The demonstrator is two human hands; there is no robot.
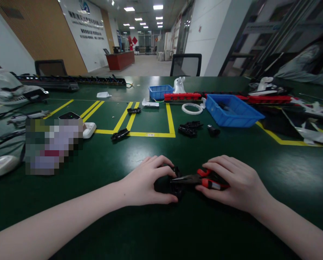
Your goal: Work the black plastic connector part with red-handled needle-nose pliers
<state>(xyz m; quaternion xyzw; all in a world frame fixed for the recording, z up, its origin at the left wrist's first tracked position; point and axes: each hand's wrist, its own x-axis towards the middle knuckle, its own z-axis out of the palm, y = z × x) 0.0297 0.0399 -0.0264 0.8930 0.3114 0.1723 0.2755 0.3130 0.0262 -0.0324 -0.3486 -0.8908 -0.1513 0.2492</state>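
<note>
Between the fingers and thumb of my left hand (147, 182) is a small black plastic part (178, 189), gripped at its two ends just above the green table (96, 227). My right hand (233, 182) is closed around the red and black handles of needle-nose pliers (190, 179). Their jaws point left, and the tips touch or overlap the black part. Whether the tips pinch anything cannot be made out. Beyond my hands lie similar black parts (188, 129) and a short black cylinder-like piece (213, 130).
A blue bin (232, 112) and a smaller blue bin (160, 91) stand farther back beside a long red strip (183, 96) and a white ring (192, 108). More black parts (120, 134) lie near yellow tape. At left are a blurred-out item (55, 144), cables and a white mouse (3, 165).
</note>
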